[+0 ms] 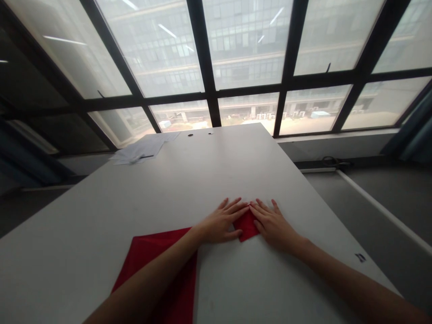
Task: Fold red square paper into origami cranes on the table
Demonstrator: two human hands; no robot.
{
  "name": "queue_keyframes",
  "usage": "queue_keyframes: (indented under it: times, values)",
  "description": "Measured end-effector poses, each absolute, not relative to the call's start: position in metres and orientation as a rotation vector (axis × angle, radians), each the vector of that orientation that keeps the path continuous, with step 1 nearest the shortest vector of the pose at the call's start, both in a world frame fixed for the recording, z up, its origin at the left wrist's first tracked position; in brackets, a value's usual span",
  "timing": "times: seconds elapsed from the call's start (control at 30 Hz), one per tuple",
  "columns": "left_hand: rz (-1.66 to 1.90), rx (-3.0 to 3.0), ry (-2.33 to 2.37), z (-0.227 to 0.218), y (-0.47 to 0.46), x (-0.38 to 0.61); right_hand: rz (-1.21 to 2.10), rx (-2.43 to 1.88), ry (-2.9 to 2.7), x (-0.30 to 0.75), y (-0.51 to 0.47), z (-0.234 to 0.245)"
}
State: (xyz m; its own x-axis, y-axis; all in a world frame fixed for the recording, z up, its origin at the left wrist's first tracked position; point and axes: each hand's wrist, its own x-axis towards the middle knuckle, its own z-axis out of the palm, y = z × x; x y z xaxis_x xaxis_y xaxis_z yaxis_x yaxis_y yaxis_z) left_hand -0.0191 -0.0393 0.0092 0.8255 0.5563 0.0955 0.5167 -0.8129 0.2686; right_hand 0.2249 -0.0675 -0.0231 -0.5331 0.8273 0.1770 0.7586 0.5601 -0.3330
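Observation:
A small piece of folded red paper (247,226) lies flat on the white table (216,171), between my two hands. My left hand (221,223) rests on its left side, fingers stretched out and pressed down, the thumb near its lower corner. From the other side, my right hand (275,225) lies over the right edge with fingers spread. The fingertips of both hands nearly meet at the paper's top point. Parts of the paper are hidden under the fingers. Below my left forearm is a larger red sheet (175,274), partly covered by the arm.
White papers (145,146) with a dark pen-like item lie at the table's far left. Two small holes show near the far edge. A small dark mark or sticker (360,257) sits by the right edge. Tall windows (246,45) stand behind, and a white pole (381,207) is at right.

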Motion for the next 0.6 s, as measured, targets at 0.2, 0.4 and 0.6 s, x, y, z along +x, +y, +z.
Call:
queue_keyframes:
  times: [0.2, 0.4, 0.6]
  values:
    - [0.456, 2.748, 0.627, 0.014, -0.043, -0.014, 0.357, -1.324, -2.492, 0.234, -0.064, -0.021]
    - [0.494, 2.684, 0.591, 0.015, -0.046, -0.007, 0.32, -1.399, -2.307, 0.235, -0.06, -0.026]
    - [0.501, 2.706, 0.691, 0.014, -0.047, -0.009, 0.286, -1.286, -2.159, 0.234, -0.061, -0.026]
